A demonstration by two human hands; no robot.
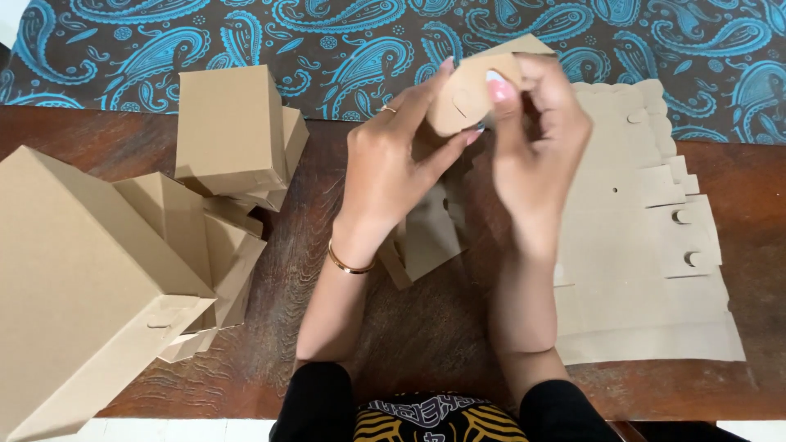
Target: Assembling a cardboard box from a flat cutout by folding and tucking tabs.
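Note:
Both hands hold one brown cardboard box blank [430,233] upright above the wooden table [426,336]. My left hand [393,160] grips its left side, thumb pressed on a rounded flap at the top. From the right, my right hand [536,139] pinches that same flap between thumb and fingers. The lower part of the blank hangs down between my wrists. A gold bangle [350,263] circles my left wrist.
Several folded brown boxes [233,131] are piled at the left, with a large one [74,278] at the near left corner. A stack of flat die-cut blanks [639,245] lies at the right. A blue paisley cloth [327,49] runs behind the table.

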